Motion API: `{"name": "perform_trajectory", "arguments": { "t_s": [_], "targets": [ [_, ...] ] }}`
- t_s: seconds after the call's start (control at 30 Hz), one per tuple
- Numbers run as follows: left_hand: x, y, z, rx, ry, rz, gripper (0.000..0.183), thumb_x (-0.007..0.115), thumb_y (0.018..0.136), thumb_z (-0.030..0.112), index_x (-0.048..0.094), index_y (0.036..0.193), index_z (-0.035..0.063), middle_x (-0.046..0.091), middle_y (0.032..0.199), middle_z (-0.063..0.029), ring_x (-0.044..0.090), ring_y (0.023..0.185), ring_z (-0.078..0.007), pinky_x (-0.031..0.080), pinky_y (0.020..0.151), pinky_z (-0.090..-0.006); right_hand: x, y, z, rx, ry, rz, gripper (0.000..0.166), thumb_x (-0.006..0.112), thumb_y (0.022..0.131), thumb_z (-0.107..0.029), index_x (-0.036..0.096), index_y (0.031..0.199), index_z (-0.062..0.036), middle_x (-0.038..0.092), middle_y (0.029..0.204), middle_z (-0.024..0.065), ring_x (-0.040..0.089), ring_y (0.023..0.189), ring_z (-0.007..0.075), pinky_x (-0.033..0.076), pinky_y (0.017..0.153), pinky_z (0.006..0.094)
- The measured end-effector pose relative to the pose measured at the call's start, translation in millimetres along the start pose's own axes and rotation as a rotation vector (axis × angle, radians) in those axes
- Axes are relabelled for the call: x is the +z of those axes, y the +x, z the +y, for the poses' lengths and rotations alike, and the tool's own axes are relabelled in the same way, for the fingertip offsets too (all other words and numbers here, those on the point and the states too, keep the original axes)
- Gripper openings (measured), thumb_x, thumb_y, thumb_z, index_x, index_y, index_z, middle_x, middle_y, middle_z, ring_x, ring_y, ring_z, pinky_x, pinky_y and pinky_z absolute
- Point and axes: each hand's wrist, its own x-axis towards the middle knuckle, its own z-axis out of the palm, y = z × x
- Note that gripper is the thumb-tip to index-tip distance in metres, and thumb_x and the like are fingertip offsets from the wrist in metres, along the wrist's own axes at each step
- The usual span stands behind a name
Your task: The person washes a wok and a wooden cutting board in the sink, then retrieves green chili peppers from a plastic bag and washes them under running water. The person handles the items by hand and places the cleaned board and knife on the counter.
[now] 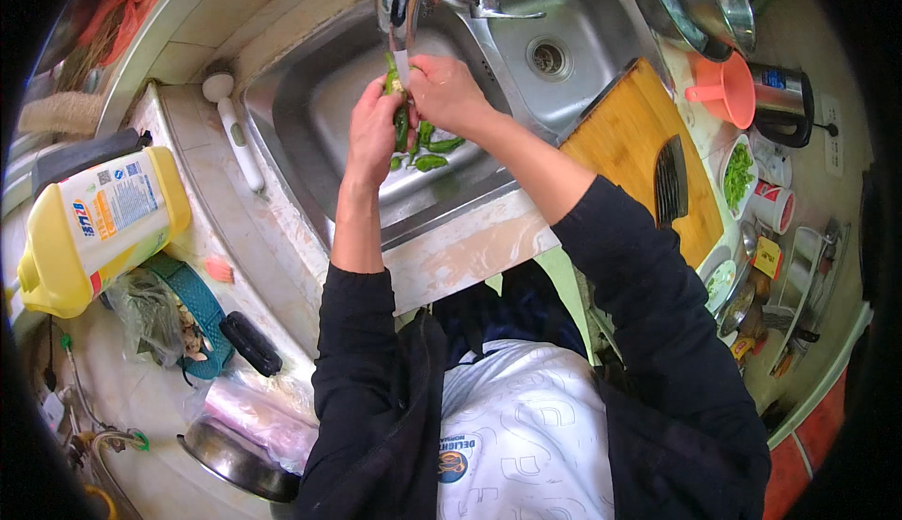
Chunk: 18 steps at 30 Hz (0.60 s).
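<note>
Over the left basin of a steel double sink (310, 108), my left hand (373, 129) holds a green pepper (401, 125), opened so that pale seeds show at its upper end. My right hand (447, 90) is closed at that end, touching the pepper; whether its fingers pinch a part of it is hidden. Water runs from the faucet spout (398, 5) just above both hands. More green peppers (431, 162) lie on the basin floor below them.
A wooden cutting board (613, 132) with a cleaver (671, 182) on it lies right of the sink. Beyond stand a dish of chopped greens (738, 176), a pink plastic container (733, 90) and an electric kettle (782, 101). At the left are a white-handled brush (239, 143) and a yellow jug (106, 224).
</note>
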Motion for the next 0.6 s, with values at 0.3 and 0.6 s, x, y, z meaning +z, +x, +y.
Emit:
{"name": "perform_trajectory", "arguments": {
  "t_s": [0.3, 0.6],
  "targets": [
    [-7.5, -6.8, 2.5, -0.075, 0.053, -0.107, 0.024, 0.039, 0.091, 0.011, 0.056, 0.106, 0.0029, 0.058, 0.068, -0.0066, 0.046, 0.044, -0.0109, 0.035, 0.038, -0.0238, -19.1, -15.4, -17.4, 0.003, 0.247, -0.132, 0.026, 0.062, 0.083, -0.017, 0.061, 0.102, 0.0008, 0.064, 0.077, 0.0108, 0.065, 0.064, 0.0191, 0.051, 0.059, 0.0325],
    [-19.9, -9.6, 3.9, -0.288, 0.197, -0.137, 0.02, 0.039, 0.088, 0.012, 0.057, 0.093, 0.0052, 0.052, 0.065, -0.0045, 0.038, 0.043, -0.0085, 0.028, 0.037, -0.0237, -30.3, -5.9, -16.9, -0.476, -0.621, -0.328, 0.025, 0.063, 0.078, -0.025, 0.065, 0.091, -0.0027, 0.062, 0.084, 0.018, 0.062, 0.078, 0.037, 0.05, 0.071, 0.0446]
  ]
}}
